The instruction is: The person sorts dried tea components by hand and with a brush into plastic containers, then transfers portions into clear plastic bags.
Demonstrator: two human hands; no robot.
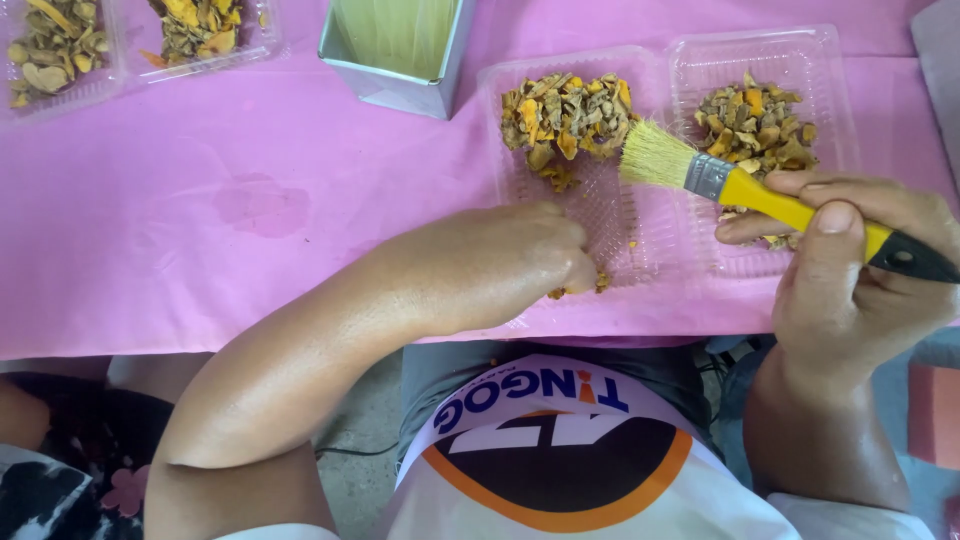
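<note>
- A pink tablecloth covers the table.
- The left hand pinches dried pieces in the clear tray.
- The right hand grips a yellow-handled brush over it.
- A metal box stands behind.

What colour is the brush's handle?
The brush handle is yellow with a black end, held in the right hand; the head view shows it.

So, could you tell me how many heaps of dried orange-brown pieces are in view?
4: two in the open clear container, left half and right half, and two in trays top left, both cut off.
</note>
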